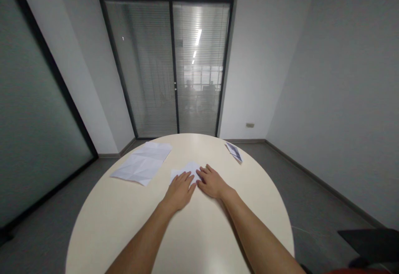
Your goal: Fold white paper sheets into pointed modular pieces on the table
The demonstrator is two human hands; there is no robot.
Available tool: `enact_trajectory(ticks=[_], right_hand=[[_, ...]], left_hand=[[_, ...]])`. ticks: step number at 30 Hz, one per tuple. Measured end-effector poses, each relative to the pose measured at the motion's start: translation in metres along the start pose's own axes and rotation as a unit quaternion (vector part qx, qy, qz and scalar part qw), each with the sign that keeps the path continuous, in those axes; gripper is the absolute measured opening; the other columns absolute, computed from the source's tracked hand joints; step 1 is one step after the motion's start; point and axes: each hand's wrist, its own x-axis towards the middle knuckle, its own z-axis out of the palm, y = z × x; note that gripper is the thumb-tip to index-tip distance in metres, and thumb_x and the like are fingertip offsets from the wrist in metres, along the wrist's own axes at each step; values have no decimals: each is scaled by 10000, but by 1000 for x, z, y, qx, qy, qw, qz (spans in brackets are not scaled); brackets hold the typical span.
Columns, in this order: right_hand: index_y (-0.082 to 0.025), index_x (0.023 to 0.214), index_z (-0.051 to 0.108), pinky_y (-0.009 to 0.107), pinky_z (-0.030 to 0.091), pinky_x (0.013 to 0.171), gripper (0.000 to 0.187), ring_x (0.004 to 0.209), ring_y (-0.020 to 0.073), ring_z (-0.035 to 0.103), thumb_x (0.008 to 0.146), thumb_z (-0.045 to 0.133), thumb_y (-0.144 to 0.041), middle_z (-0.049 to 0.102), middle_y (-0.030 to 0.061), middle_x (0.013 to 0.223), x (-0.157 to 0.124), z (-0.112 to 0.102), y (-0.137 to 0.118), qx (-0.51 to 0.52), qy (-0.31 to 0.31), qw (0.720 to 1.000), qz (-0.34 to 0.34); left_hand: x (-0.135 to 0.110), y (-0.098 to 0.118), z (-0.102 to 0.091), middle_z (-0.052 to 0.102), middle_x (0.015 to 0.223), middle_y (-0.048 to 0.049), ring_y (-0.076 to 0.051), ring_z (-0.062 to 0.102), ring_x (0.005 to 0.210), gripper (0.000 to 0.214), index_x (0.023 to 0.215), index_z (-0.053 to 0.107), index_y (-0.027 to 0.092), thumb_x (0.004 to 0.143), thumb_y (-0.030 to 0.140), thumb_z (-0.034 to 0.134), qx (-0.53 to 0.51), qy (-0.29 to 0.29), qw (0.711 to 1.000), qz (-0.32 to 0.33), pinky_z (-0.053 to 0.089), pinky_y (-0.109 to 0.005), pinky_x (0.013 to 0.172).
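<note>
A small folded white paper lies near the middle of the round cream table. My left hand lies flat on its near left part, fingers stretched out together. Beside it, my right hand rests flat on the paper's near right part, fingers extended. The two hands touch at the fingertips. Neither hand grips anything.
A larger creased white sheet lies on the table to the far left. A small folded printed paper sits near the far right rim. Beyond the table are glass doors with blinds, and a dark object is at the lower right.
</note>
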Motion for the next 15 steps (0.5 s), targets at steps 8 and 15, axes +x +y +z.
enact_trajectory(ticks=[8,15], right_hand=[[-187,1124,743,360,430,1012,333,1055,253,645,882,582,-348,743,107,1065,-5,-26,-11,15,9,998,-63],[-229,1036,781,282,445,841,293,891,220,667,881,564,-349,764,69,962,-10,-43,-24,33,-8,997,-62]], left_hand=[[1,0,-3,590,1392,-157,-272,516,1316,454,1317,612,149,1028,390,357,26,44,998,-30,370,-433,1137],[1,-4,-3,560,1425,-177,-284,493,1340,445,1327,605,147,1015,380,389,37,44,997,-54,354,-454,1144]])
